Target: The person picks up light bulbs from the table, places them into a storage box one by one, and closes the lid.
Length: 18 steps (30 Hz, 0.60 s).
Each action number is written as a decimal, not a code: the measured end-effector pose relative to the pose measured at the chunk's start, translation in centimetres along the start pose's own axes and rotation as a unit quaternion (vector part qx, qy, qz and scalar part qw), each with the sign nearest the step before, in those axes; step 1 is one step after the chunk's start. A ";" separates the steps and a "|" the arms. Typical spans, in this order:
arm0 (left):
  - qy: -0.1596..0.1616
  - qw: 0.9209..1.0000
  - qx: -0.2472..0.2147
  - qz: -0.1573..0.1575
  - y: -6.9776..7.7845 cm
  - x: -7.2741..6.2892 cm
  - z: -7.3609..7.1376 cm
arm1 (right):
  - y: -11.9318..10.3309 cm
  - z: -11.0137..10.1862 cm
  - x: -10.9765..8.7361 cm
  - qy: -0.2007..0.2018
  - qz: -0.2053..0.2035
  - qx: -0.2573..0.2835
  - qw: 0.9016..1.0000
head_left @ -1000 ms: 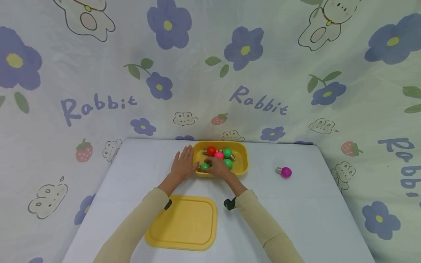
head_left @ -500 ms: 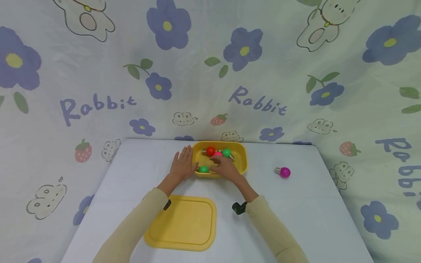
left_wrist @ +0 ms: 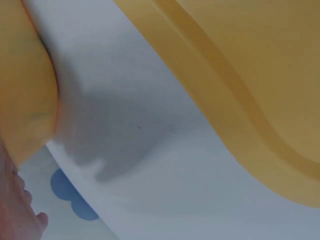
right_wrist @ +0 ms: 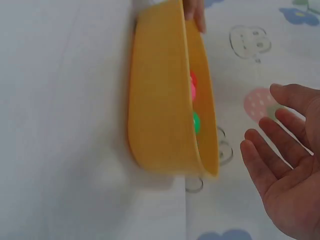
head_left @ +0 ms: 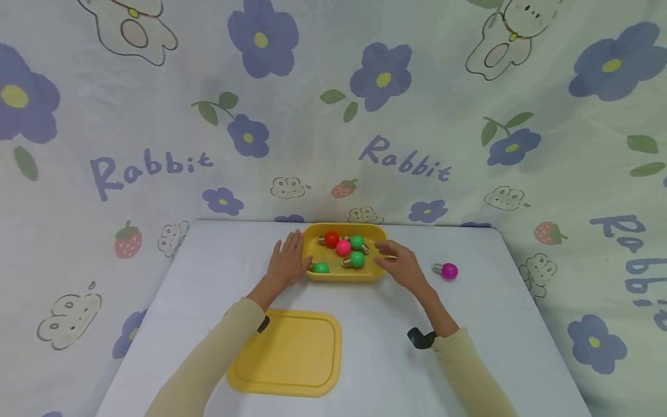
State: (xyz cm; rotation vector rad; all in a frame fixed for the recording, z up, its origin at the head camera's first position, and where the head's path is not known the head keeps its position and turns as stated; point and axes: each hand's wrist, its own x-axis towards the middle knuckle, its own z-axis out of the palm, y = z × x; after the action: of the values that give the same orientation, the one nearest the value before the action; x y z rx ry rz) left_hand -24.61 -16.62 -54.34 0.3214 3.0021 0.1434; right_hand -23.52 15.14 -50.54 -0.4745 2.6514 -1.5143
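A yellow plastic bin [head_left: 345, 277] stands at the back of the table with several toy light bulbs inside. In it lie a red bulb [head_left: 332, 240], a pink bulb [head_left: 343, 248] and green ones, such as the green bulb [head_left: 321, 267] in the near left corner. My left hand [head_left: 285, 262] rests against the bin's left side with fingers straight. Just past the right rim, my right hand [head_left: 402, 263] hangs with nothing in it. In the right wrist view this right hand [right_wrist: 290, 165] shows loosely spread fingers, apart from the bin [right_wrist: 160, 90].
A magenta bulb [head_left: 449, 271] lies on the white table [head_left: 500, 341] to the right. The flat yellow lid [head_left: 289, 353] is near the front, partly under the left forearm. A patterned cloth wall [head_left: 312, 127] rises behind the table.
My right hand has moved from the green bulb in the bin's near left corner out over the right rim, leaving the bulb there. The left hand stays against the bin.
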 end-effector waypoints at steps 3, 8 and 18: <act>-0.001 1.000 0.007 0.001 -0.1 0.1 0.1 | 0.8 -1.9 -1.0 0.021 0.000 -0.014 1.000; -0.001 1.000 0.007 0.001 -0.3 0.2 0.3 | 2.4 -4.6 -2.6 0.040 0.010 -0.055 0.998; -0.003 1.000 0.005 -0.001 -0.1 0.0 0.1 | 6.7 -9.1 -5.0 0.078 0.020 -0.113 0.990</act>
State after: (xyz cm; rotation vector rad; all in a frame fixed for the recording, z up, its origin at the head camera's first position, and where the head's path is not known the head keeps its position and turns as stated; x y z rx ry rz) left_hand -24.65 -16.69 -54.45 0.3186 2.9990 0.1270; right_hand -22.07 27.29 -52.06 -0.3235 2.9510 -1.2964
